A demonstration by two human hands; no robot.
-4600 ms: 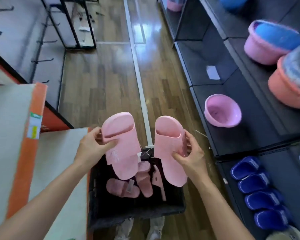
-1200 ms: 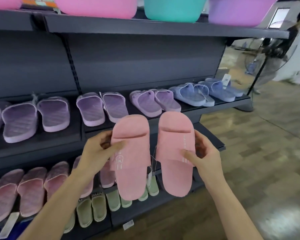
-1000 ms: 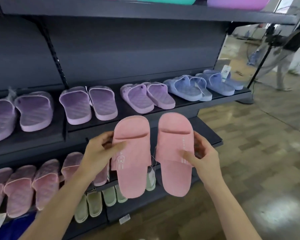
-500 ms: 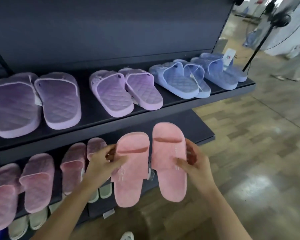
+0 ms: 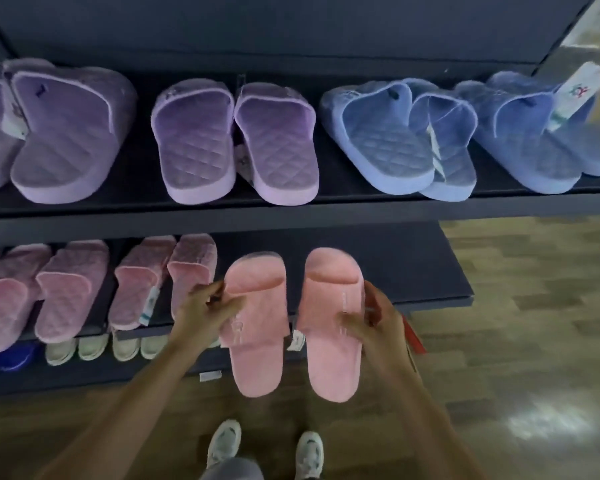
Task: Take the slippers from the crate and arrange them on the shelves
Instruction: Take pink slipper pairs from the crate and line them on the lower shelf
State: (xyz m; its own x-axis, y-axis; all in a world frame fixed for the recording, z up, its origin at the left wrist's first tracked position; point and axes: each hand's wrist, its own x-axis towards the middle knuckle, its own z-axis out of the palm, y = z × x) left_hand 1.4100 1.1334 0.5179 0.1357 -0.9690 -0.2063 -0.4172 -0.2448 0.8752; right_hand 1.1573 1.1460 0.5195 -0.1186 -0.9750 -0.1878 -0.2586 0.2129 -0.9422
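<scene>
Your whole view is blurred by motion, so the fine detail of your fingers is hard to read. Your left hand (image 5: 205, 306) grips the left pink slipper (image 5: 257, 341) at its outer edge, thumb lying over the band. Your right hand (image 5: 371, 320) holds the right pink slipper (image 5: 331, 341) the same way on its outer side. The fingers under each sole are hidden. A red thing (image 5: 413, 337) shows behind your right hand, and I cannot tell what it is. A small white tag (image 5: 297, 341) hangs between the two slippers, its print unreadable.

You hold both slippers side by side, close but apart, in front of the middle shelf (image 5: 413, 271), just right of the dusty pink quilted slippers (image 5: 139, 282). Their long axes run parallel, from you toward the shelf back: toes point away, heels point back at you and hang out past the shelf's front edge. The tops face up. Whether the toes touch the shelf board cannot be told.

On the upper shelf (image 5: 326, 206) stand purple slippers (image 5: 201, 143) and blue slippers (image 5: 378, 143), the outermost pairs cut off by the frame. Pale green slippers (image 5: 94, 348) peek out below, mostly hidden.
</scene>
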